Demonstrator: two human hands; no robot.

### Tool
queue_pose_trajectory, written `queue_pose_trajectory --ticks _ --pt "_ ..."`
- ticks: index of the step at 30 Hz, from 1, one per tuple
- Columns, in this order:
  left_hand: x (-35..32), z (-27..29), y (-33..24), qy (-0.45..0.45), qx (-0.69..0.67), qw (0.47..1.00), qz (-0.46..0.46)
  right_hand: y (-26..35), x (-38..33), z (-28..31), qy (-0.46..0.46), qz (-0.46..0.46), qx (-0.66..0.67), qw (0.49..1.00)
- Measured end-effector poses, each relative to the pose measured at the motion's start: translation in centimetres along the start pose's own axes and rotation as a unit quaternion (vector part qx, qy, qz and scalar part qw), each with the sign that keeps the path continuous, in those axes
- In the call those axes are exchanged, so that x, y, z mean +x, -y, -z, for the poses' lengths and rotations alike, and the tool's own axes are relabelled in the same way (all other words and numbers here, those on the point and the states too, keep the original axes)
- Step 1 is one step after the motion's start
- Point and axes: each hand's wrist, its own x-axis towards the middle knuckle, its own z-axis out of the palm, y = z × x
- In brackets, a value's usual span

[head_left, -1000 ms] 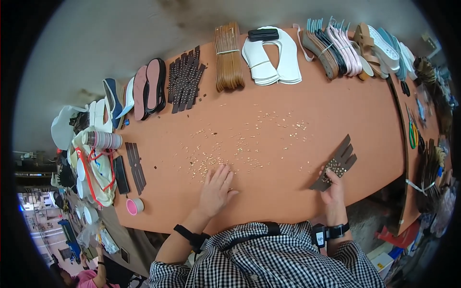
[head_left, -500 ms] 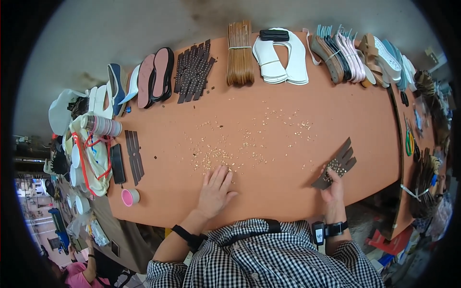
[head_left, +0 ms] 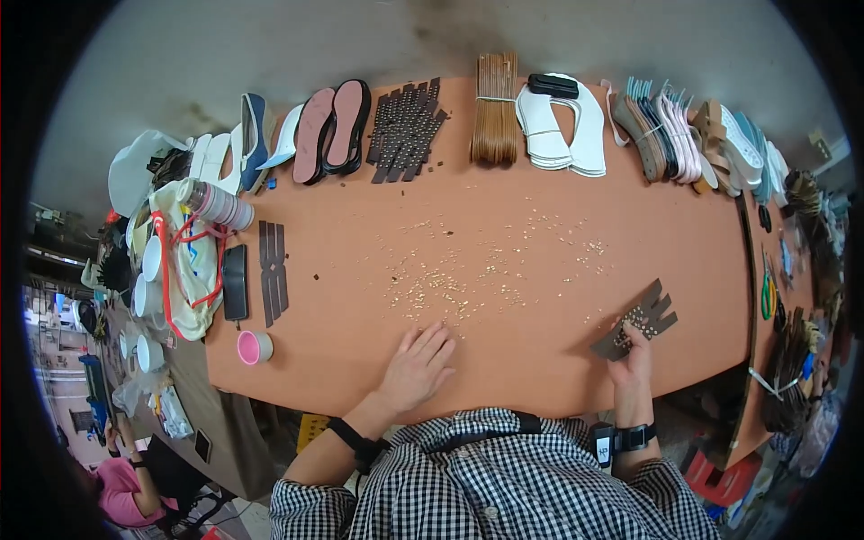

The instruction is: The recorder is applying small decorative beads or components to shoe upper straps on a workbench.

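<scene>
Right hand [head_left: 635, 353] pinches a dark, notched, stud-dotted strap piece [head_left: 637, 319]; left hand [head_left: 417, 367] lies spread flat.

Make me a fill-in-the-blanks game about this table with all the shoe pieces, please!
1. The left hand lies flat on the ____ table.
2. The right hand holds a dark studded ____.
3. The little pink cup stands on the person's ____ side.
4. Tiny gold studs lie scattered ____ the two hands.

Missing words: orange; strap; left; between
</scene>
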Motion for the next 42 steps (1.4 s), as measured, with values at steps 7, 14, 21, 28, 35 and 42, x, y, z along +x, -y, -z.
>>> queue_pose_trajectory --ticks 7,14,21,28,35,42 --pt "0.7 -0.5 0.4 -0.053 -0.041 0.997 -0.027 -0.6 -1.5 -0.6 0.016 -0.015 -0.014 1.000" --pt "0.3 -1.7 0.6 -0.070 -0.014 0.997 -0.016 -1.1 -3.8 -1.3 0.025 -0.002 -0.044 0.999" --pt "1.9 -1.2 0.7 -0.011 -0.017 1.000 -0.021 -2.5 -5.9 -2.6 0.029 0.002 -0.051 0.998" --pt "0.9 -1.0 1.1 0.020 -0.008 0.998 -0.066 -2.4 -6.9 -4.2 0.023 -0.008 -0.038 0.999" --pt "0.2 -0.7 3.8 0.010 -0.003 0.998 -0.069 -1.3 -7.2 -6.8 0.051 -0.007 0.005 0.999" --pt "3.2 -0.1 3.1 0.019 -0.001 1.000 0.000 -2.8 -8.4 -8.5 0.042 -0.024 0.005 0.999"
